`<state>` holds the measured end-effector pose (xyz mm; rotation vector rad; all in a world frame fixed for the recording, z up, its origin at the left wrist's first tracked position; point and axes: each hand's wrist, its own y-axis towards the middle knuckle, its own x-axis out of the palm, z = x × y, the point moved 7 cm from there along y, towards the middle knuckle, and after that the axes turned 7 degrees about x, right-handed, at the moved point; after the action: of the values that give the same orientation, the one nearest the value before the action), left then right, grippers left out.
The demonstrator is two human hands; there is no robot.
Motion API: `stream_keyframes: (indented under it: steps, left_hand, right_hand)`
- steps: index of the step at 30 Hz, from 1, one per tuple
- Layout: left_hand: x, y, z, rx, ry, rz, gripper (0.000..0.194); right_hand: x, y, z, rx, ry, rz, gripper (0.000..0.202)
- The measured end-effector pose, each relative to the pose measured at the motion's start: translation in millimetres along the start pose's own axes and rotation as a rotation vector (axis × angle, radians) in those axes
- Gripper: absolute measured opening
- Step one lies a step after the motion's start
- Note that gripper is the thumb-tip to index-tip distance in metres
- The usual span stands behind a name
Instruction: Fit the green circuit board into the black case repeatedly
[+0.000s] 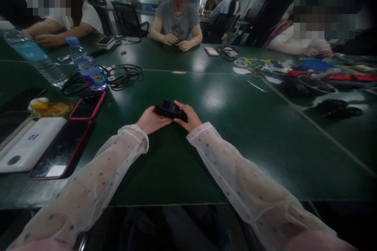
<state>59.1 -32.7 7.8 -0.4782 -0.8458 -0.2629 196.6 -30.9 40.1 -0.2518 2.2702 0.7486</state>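
Note:
Between my two hands, just above or on the green table [188,164], is a small black device with a little screen [169,109] and what look like buttons beside it. Its exact kind is unclear. My left hand [151,120] grips its left end, with fingers running underneath. My right hand [189,117] holds the right end, thumb at the near side and fingers over the top. Sheer dotted sleeves cover both forearms.
To the left lie a dark phone [63,149], a white power bank [33,141], a pink-edged phone [88,106] and two water bottles [88,66] [38,57]. Black cables [126,76] coil behind. At right are a metal tool [257,86] and tangled cables [312,70]. People sit across.

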Motion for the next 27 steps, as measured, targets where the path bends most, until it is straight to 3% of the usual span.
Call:
stream_keyframes:
  steps: [15, 27]
  left_hand:
    - [2.7, -0.3, -2.8, -0.057, -0.021, -0.095, 0.061]
    - [0.3, -0.7, -0.4, -0.019, -0.002, -0.043, 0.057]
  right_hand:
    - [1.3, 0.6, 6.4, 0.055, 0.052, 0.014, 0.069]
    - [-2.7, 0.9, 6.6, 0.113, 0.118, 0.062, 0.054]
